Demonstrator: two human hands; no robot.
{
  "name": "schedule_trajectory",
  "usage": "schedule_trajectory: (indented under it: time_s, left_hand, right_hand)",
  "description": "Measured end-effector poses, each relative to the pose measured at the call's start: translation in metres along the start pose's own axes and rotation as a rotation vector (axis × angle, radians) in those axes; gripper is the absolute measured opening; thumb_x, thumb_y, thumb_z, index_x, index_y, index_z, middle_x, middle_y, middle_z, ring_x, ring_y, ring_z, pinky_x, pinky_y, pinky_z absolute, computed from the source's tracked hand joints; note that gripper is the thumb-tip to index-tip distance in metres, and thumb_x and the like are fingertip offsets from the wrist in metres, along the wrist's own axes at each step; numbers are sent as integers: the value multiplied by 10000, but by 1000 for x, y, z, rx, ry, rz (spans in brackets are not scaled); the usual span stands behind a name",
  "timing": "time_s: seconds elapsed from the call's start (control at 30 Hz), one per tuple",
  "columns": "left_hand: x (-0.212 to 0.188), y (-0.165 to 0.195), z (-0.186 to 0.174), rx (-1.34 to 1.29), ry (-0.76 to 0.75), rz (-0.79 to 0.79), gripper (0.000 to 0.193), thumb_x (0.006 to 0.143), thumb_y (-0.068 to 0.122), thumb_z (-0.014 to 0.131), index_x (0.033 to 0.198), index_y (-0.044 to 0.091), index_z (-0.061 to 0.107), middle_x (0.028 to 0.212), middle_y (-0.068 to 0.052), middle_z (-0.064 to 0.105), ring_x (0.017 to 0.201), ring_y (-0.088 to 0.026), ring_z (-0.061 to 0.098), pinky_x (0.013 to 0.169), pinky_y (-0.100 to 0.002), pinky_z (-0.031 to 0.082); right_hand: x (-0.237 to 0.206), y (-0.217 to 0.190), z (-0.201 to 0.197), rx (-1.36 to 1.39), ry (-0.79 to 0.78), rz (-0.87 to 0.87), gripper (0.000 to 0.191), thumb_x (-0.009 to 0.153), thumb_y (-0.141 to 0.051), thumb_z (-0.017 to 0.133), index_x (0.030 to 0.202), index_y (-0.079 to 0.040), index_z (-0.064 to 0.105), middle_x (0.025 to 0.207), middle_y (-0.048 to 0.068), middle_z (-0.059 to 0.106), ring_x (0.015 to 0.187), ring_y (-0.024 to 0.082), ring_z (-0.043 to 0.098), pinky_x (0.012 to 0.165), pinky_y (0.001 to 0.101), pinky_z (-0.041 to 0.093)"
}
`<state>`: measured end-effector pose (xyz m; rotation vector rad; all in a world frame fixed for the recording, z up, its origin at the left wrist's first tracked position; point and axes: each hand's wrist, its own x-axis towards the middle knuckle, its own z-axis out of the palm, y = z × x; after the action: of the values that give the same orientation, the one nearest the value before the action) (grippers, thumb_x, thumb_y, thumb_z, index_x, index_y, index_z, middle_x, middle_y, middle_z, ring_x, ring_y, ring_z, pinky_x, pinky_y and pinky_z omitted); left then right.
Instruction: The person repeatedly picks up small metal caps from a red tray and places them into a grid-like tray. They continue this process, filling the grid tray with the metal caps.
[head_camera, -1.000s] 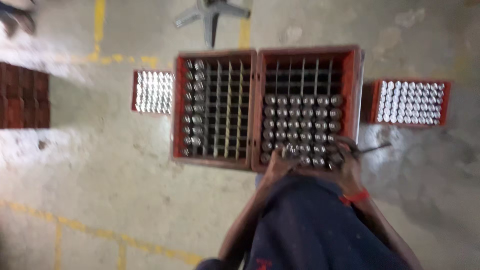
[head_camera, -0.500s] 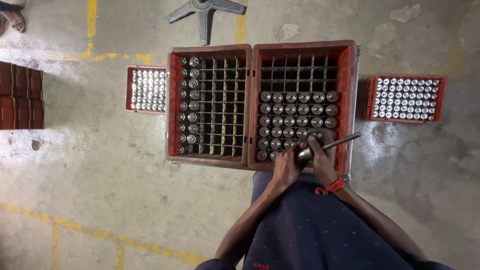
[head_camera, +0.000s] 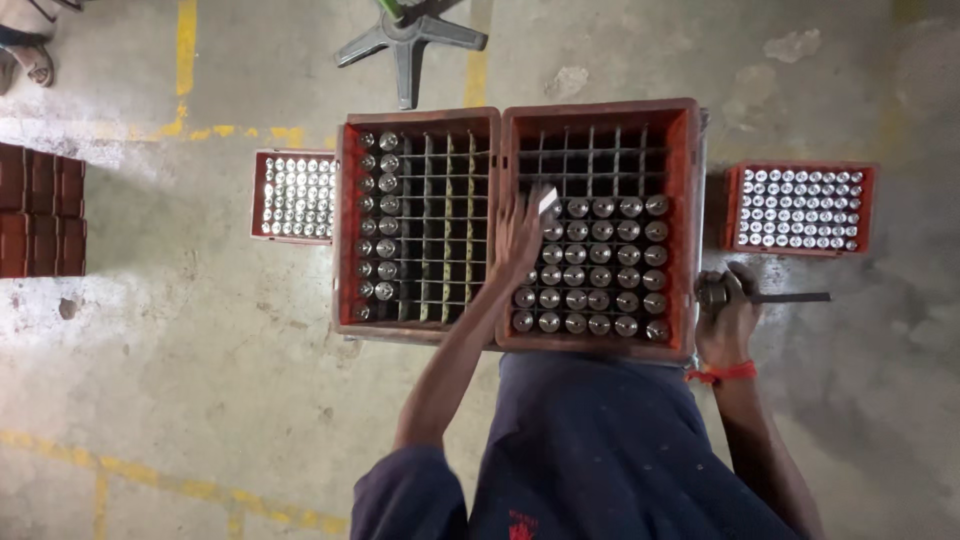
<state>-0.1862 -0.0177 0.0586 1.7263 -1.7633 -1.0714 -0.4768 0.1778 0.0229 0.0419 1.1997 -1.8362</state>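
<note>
While the left hand (head_camera: 520, 235) reaches over the right-hand red crate (head_camera: 690, 230), its fingers are spread and laid flat on the metal cylinders (head_camera: 600, 265) that fill the crate's lower rows, with a small pale piece (head_camera: 548, 203) at its fingertips; whether it is pinched or only touched is hard to say in the blur; the right hand (head_camera: 725, 320) sits at 3 o'clock from that crate, just off its corner, fingers closed around a round metal part on a dark rod (head_camera: 790, 297) that points away toward 3 o'clock; a red band (head_camera: 722, 373) circles that wrist; at 9 o'clock, touching the first crate, stands a second red crate (head_camera: 345, 230) with 2 columns of cylinders along its left side; 2 smaller red trays (head_camera: 262, 195) (head_camera: 735, 210) of shiny cylinders lie on the concrete floor (head_camera: 200, 380) on either flank; a dark chair base (head_camera: 405, 40) lies at 12 o'clock; stacked red crates (head_camera: 40, 210) stand far toward 9 o'clock.
</note>
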Motion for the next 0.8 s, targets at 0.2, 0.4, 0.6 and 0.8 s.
schedule_trajectory:
  time_s: [0.2,0.4,0.6,0.8]
  left_hand:
    - [47,-8,-17,806,-43,476,520,925,91,657,1428,186,566,1537,-78,488,1455,-334,452,1165,-506,430]
    - [-19,-51,-49,108,257,419,274,994,64,600,1267,78,621,1373,-126,588,1328,-374,539,1104,-505,461]
    - [-110,-159,-159,584,501,37,456,765,74,683,1221,104,696,1336,-209,608,1301,-435,528,1098,-546,409]
    - [-129,-233,-222,905,375,-424,464,813,250,731,1248,116,640,1477,-307,442,1382,-549,358,1086,-696,284]
  right_hand:
    - [-34,33,7,-85,49,98,190,1065,-27,529,1244,-53,587,944,87,645,833,204,663,685,318,549]
    - [-70,42,13,-1028,-315,-674,177,1016,-44,585,1192,-21,589,1090,167,640,994,293,648,857,379,550]
    - [-83,55,1,-494,-169,-48,307,1007,-63,643,1307,-17,591,1244,153,619,1141,294,580,927,399,462]
    - [-71,76,3,-1729,-583,-650,513,762,29,665,1274,-11,662,1370,213,617,1389,401,489,1198,523,335]
